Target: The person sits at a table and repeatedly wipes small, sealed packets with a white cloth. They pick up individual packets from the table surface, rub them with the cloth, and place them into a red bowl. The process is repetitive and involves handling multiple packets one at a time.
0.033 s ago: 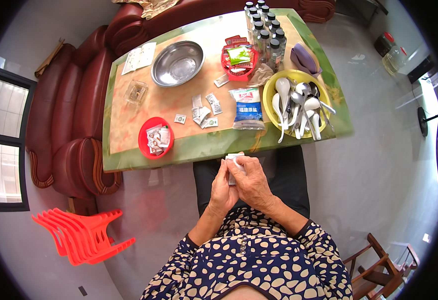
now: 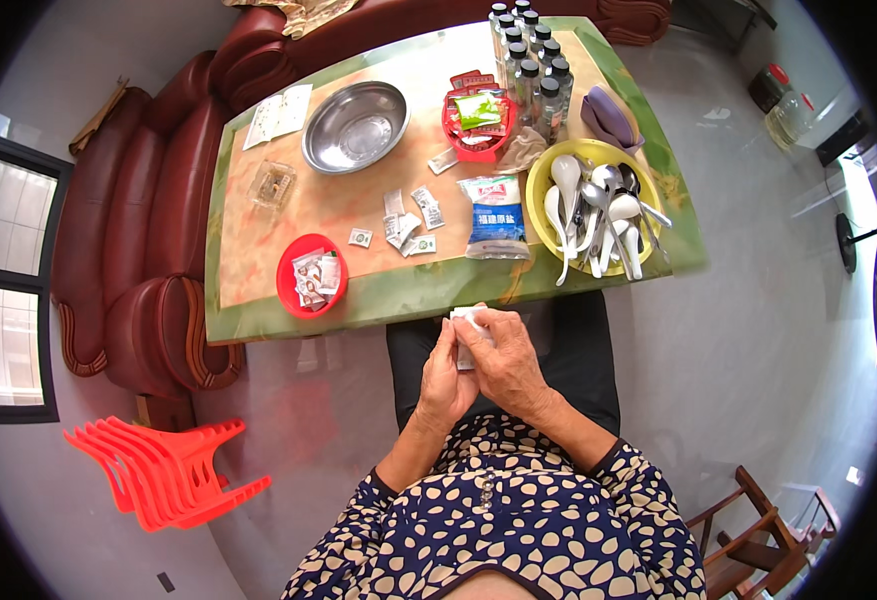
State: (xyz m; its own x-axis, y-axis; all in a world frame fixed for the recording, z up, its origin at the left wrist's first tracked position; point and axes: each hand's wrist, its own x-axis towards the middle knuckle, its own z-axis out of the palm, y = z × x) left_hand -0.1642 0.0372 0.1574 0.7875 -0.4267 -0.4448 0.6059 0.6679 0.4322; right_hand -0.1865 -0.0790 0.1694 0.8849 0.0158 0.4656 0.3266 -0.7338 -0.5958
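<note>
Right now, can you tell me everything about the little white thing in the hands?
The little white thing looks like a small packet, perhaps paper or thin plastic; I can't tell which. One bit shows near the fingertips and another lower down, between the palms. The left hand and right hand both touch it and cover much of it, so I can't see whether it's sealed or torn. It's held above the lap, by the table's near edge.

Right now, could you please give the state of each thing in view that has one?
White packet: held by left hand and right hand.
Steel basin: uncovered.
Near red bowl: holding sachets.
Far red bowl: heaped.
Yellow bowl: full of spoons.
Bottles: upright, capped.
Blue bag: lying flat.
</note>
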